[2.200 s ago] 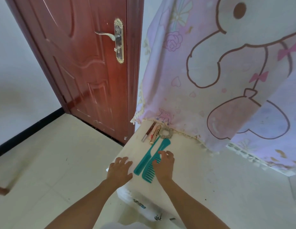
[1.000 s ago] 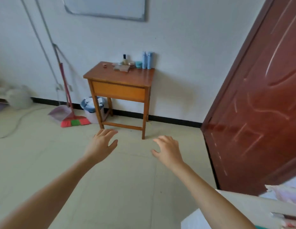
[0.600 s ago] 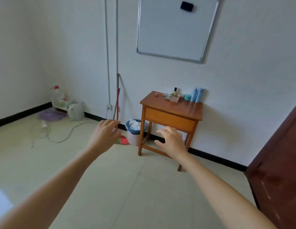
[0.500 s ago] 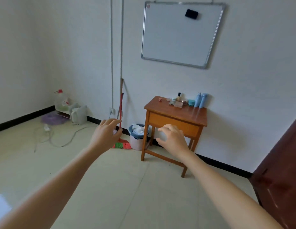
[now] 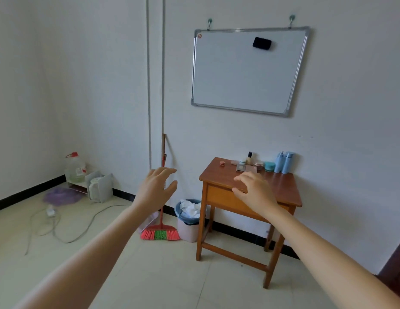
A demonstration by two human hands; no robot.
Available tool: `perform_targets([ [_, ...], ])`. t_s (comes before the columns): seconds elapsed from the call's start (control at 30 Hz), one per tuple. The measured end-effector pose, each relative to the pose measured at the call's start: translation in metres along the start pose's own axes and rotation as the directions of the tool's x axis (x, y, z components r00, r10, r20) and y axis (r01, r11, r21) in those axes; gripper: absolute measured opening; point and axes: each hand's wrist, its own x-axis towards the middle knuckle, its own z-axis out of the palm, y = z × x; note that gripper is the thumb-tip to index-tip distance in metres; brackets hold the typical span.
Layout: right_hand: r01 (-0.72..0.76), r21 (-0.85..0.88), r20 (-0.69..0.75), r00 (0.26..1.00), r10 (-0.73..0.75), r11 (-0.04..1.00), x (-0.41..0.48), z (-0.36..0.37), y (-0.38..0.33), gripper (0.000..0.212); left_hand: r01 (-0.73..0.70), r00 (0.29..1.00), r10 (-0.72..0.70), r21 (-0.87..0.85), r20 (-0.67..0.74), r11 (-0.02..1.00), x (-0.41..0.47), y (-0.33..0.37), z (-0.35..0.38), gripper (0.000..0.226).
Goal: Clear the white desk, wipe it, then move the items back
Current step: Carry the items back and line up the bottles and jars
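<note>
A small brown wooden table (image 5: 219, 177) stands against the far wall. On its back edge sit two light blue bottles (image 5: 283, 162), a teal jar (image 5: 269, 166), a small dark-capped bottle (image 5: 249, 157), flat cosmetic cases (image 5: 243, 167) and a small round red item (image 5: 222, 163). My left hand (image 5: 156, 190) and my right hand (image 5: 255, 191) are stretched out in front of me in the air, fingers relaxed, holding nothing. The white desk is out of view.
A whiteboard (image 5: 246, 72) with a black eraser hangs above the table. A bin (image 5: 188, 219) with paper and a red broom (image 5: 160, 233) stand left of the table. Cables (image 5: 60, 226), a water jug (image 5: 74, 167) and a fan lie in the left corner. A dark red door edge (image 5: 395, 264) is at right.
My view has swung left from the white desk with the combs to the far wall. Both hands left the desk and now hover empty; the wooden table has come nearer.
</note>
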Motion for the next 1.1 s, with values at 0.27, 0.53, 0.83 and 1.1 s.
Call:
perform_targets([
  [0.27, 0.041, 0.014, 0.128, 0.991, -0.042, 0.999, 0.117, 0.07, 0.027, 0.041, 0.11, 0.994, -0.11, 0.011, 0.001, 0.994, 0.094, -0.073, 0.048, 0.037],
  [0.53, 0.01, -0.048, 0.28, 0.96, 0.004, 0.999, 0.215, 0.154, 0.051, 0.049, 0.184, 0.982, -0.183, -0.014, 0.047, 0.983, 0.176, -0.172, 0.112, 0.038],
  [0.83, -0.156, -0.092, 0.127, 0.978, 0.167, 0.983, 0.355, 0.177, 0.093, 0.043, 0.051, 0.992, -0.034, -0.141, 0.122, 0.989, 0.343, -0.225, 0.174, 0.038],
  [1.1, -0.357, -0.122, 0.295, 0.878, 0.377, 0.926, 0.358, 0.237, 0.161, 0.042, 0.096, 0.926, -0.009, -0.213, 0.377, 0.972, 0.379, -0.243, 0.294, 0.038],
])
